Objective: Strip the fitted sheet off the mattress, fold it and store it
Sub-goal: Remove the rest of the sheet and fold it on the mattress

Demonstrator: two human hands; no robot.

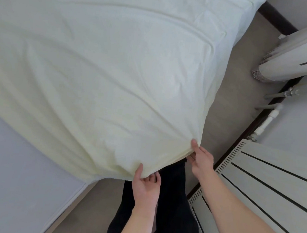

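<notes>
The pale cream fitted sheet [106, 71] fills most of the view, lifted and stretched out over the bed, with long creases running toward my hands. My left hand [145, 184] pinches its near hem from below, thumb on top. My right hand [200, 157] grips the hem a little to the right, thumb pressed on the fabric. The bare grey-white mattress [15, 160] shows at the lower left, uncovered by the sheet.
A white radiator [265, 183] with pipes stands close on my right. A rolled curtain [293, 52] hangs at the upper right. Beige floor [230, 97] runs between bed and wall. My dark trousers [171, 201] are below the hands.
</notes>
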